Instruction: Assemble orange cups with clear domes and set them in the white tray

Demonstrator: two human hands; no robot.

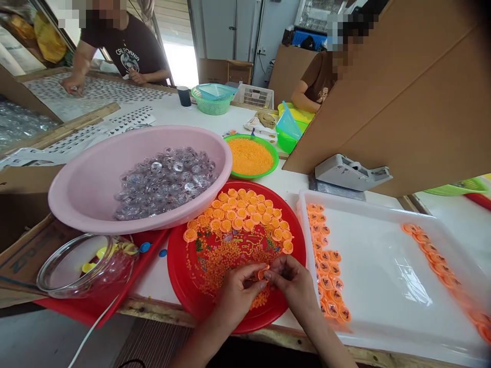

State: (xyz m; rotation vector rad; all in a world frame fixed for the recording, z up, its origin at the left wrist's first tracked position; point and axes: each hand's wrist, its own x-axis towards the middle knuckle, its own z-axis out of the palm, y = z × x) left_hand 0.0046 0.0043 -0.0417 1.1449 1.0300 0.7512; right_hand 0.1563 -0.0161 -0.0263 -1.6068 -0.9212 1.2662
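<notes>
In the head view, at the lower middle of the frame, the left hand (240, 286) and the right hand (289, 281) come together, their fingertips pinching one small orange piece (263, 273). It is above the red tray (176, 266) with orange caps (238, 224). At left of centre, the pink basin (86, 191) contains clear round pieces (164, 184). At right, the white tray (368, 266) carries orange discs (325, 282).

Pinching a small orange piece (262, 273) between left hand (238, 287) and right hand (294, 285), over a red tray (175, 266) with orange caps (238, 224) and tiny beads (215, 263). Working between a pink basin (84, 189) of clear pieces (164, 181) and a white tray (368, 266) edged with orange discs (326, 282).
</notes>
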